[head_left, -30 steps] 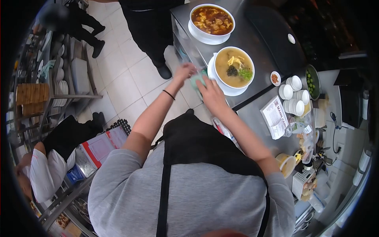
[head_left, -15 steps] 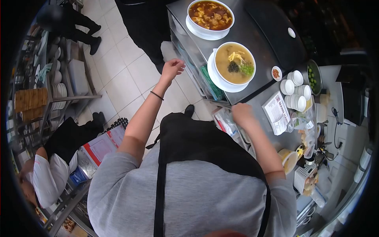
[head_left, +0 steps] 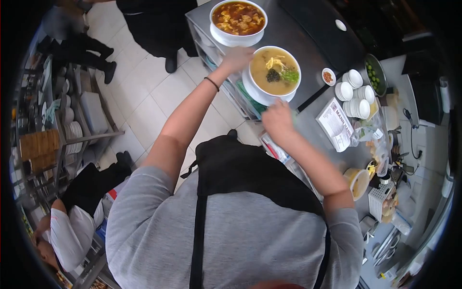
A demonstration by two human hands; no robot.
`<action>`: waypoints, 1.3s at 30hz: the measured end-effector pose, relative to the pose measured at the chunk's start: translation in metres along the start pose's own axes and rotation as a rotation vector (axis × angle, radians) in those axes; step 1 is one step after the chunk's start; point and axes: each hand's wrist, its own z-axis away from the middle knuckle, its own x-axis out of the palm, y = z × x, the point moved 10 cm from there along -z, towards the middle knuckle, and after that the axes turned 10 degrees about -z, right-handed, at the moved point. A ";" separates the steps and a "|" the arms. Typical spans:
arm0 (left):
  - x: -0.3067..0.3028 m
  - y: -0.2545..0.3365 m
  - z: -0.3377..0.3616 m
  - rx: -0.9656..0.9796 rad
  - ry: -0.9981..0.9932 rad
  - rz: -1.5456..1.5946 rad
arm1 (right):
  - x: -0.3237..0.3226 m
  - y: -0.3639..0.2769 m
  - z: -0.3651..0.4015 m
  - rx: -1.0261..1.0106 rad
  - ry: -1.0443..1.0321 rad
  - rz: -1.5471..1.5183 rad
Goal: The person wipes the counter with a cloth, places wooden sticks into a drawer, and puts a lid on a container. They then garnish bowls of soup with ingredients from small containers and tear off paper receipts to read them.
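A white bowl of pale soup [head_left: 275,71], topped with yellow shreds, a dark heap and chopped greens, stands on a white plate [head_left: 256,94] at the metal counter's edge. My left hand [head_left: 237,59] is beside the bowl's left side, its fingers smeared by motion. Just below the plate's near edge is my right hand [head_left: 278,118], with fingers bent together; whatever they may hold is hidden. Farther back, a second white bowl of reddish-brown soup [head_left: 239,19] rests on its own white plate [head_left: 231,39].
Stacked white cups [head_left: 357,108], a small dish of red bits [head_left: 328,77], a printed paper [head_left: 335,126] and a tub [head_left: 357,183] are on the right. A green-filled bowl [head_left: 375,74] is behind them. Other people stand at upper left and lower left, near shelves [head_left: 89,138].
My left hand has moved forward and right to the pale soup bowl. My right hand has moved left and slightly up to the plate's near edge. The view has shifted slightly.
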 end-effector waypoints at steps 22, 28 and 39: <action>0.082 0.031 0.125 -0.521 -0.004 1.252 | 0.069 0.152 0.303 0.637 0.629 -0.276; 0.111 0.080 0.133 -0.515 0.056 1.364 | 0.090 0.150 0.315 0.667 0.671 -0.332; 0.189 0.194 0.184 -0.446 -0.237 1.228 | 0.086 0.156 0.331 0.606 0.751 -0.539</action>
